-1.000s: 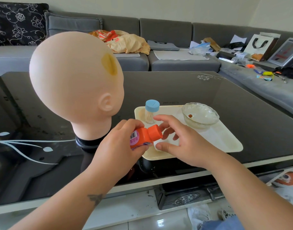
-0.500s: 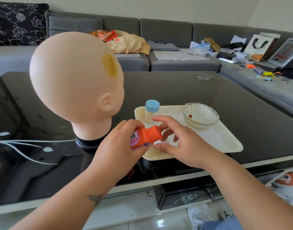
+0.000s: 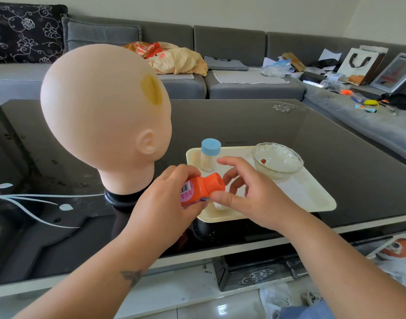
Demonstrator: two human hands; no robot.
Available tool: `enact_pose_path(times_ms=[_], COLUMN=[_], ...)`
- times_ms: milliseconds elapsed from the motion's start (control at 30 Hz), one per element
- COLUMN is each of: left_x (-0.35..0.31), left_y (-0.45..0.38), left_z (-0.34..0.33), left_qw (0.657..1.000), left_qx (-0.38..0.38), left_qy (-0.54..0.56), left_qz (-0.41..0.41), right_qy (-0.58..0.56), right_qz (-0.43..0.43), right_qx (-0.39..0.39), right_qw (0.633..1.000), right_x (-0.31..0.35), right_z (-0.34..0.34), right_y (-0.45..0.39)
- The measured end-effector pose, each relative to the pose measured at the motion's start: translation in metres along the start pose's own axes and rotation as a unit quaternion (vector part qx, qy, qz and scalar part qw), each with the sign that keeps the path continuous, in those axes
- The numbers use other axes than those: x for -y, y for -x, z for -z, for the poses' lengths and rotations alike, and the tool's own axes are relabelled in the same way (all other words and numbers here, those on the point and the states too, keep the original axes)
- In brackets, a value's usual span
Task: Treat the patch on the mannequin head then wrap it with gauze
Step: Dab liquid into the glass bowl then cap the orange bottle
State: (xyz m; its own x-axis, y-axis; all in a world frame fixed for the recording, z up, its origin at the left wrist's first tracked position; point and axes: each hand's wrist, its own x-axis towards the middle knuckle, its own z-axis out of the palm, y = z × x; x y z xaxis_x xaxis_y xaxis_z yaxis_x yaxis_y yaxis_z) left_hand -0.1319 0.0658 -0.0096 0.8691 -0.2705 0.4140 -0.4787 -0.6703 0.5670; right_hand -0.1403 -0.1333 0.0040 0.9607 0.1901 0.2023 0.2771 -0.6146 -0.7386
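From the head camera, an orange bottle [image 3: 198,189] is clamped sideways in the left hand [image 3: 167,203] above the tray [image 3: 312,199]; its cap [image 3: 214,183] is pinched by the right hand [image 3: 250,192]. The mannequin head [image 3: 105,107], with its yellow patch [image 3: 152,89], is stood just left on the table [image 3: 289,125].

grey sofa [image 3: 243,42] behind black glass table [image 3: 289,139]; black floral cushion [image 3: 24,33] at its left end, yellow cloth bag [image 3: 174,58] on the middle seat, white paper bag [image 3: 360,65] and framed picture [image 3: 397,74] among clutter at right
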Motion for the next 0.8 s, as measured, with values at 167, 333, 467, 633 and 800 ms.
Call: enact_pose_path(times_ms=[167,333,467,633,800], left_x=[-0.001,-0.002,-0.003,-0.006,-0.008], left_y=[0.001,0.001,0.001,0.001,-0.002], left_z=[0.000,0.000,0.000,-0.001,-0.001], left_qw=[1.000,1.000,1.000,0.999,0.998], left_qx=[-0.003,-0.003,-0.009,-0.023,-0.031], left_qy=[-0.001,0.004,0.014,0.026,0.045], left_qz=[0.000,0.001,0.004,0.004,0.012], right_qy=[0.025,0.018,-0.003,-0.055,-0.120], right_qz=[0.039,0.034,0.041,0.028,0.010], right_qx=[0.025,0.005,-0.006,-0.022,-0.047], right_qw=[0.999,0.999,0.999,0.998,0.992], right_x=[-0.003,-0.002,0.000,0.004,0.008], right_z=[-0.004,-0.005,-0.007,-0.008,-0.009], right_y=[0.001,0.000,0.000,0.000,-0.001])
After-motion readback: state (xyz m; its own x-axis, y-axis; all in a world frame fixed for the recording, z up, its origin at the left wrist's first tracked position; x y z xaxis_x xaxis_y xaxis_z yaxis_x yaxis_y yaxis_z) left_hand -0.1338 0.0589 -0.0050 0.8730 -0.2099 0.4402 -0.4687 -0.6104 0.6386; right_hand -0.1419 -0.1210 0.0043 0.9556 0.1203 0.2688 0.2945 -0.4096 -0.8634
